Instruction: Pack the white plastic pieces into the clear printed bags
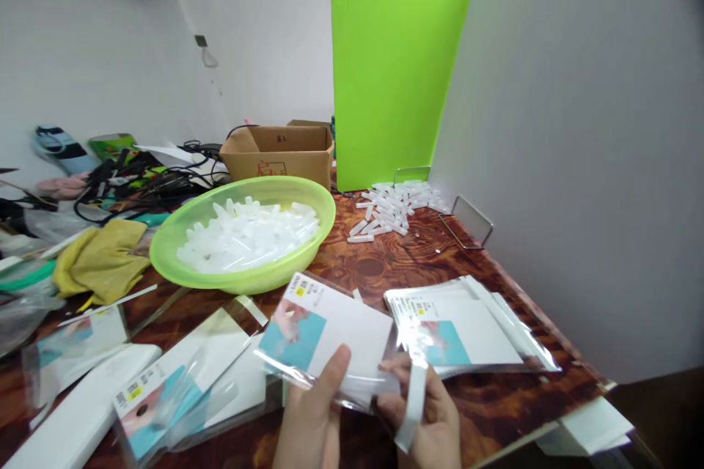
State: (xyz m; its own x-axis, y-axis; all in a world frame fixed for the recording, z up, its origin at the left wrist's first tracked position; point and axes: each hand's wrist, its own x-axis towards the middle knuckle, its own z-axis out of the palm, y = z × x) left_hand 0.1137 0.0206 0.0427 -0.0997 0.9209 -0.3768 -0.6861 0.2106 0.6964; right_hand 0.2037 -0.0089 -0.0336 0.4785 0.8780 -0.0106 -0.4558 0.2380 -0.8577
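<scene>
My left hand grips a clear plastic packet with a white and teal printed card inside, thumb on top. At the packet's lower right corner, my right hand is closed with its fingertips on the edge. A pale, shiny strip hangs across those fingers; whether it is still joined to the packet I cannot tell. A frosted white piece shows through the plastic between the hands. Just right of the held packet lies a stack of similar packets. More carded packets lie loosely on the left.
A green bowl holds many frosted white tubes. More tubes are heaped by the green panel. Behind the bowl is a cardboard box. A yellow glove, cables and a long white object crowd the left.
</scene>
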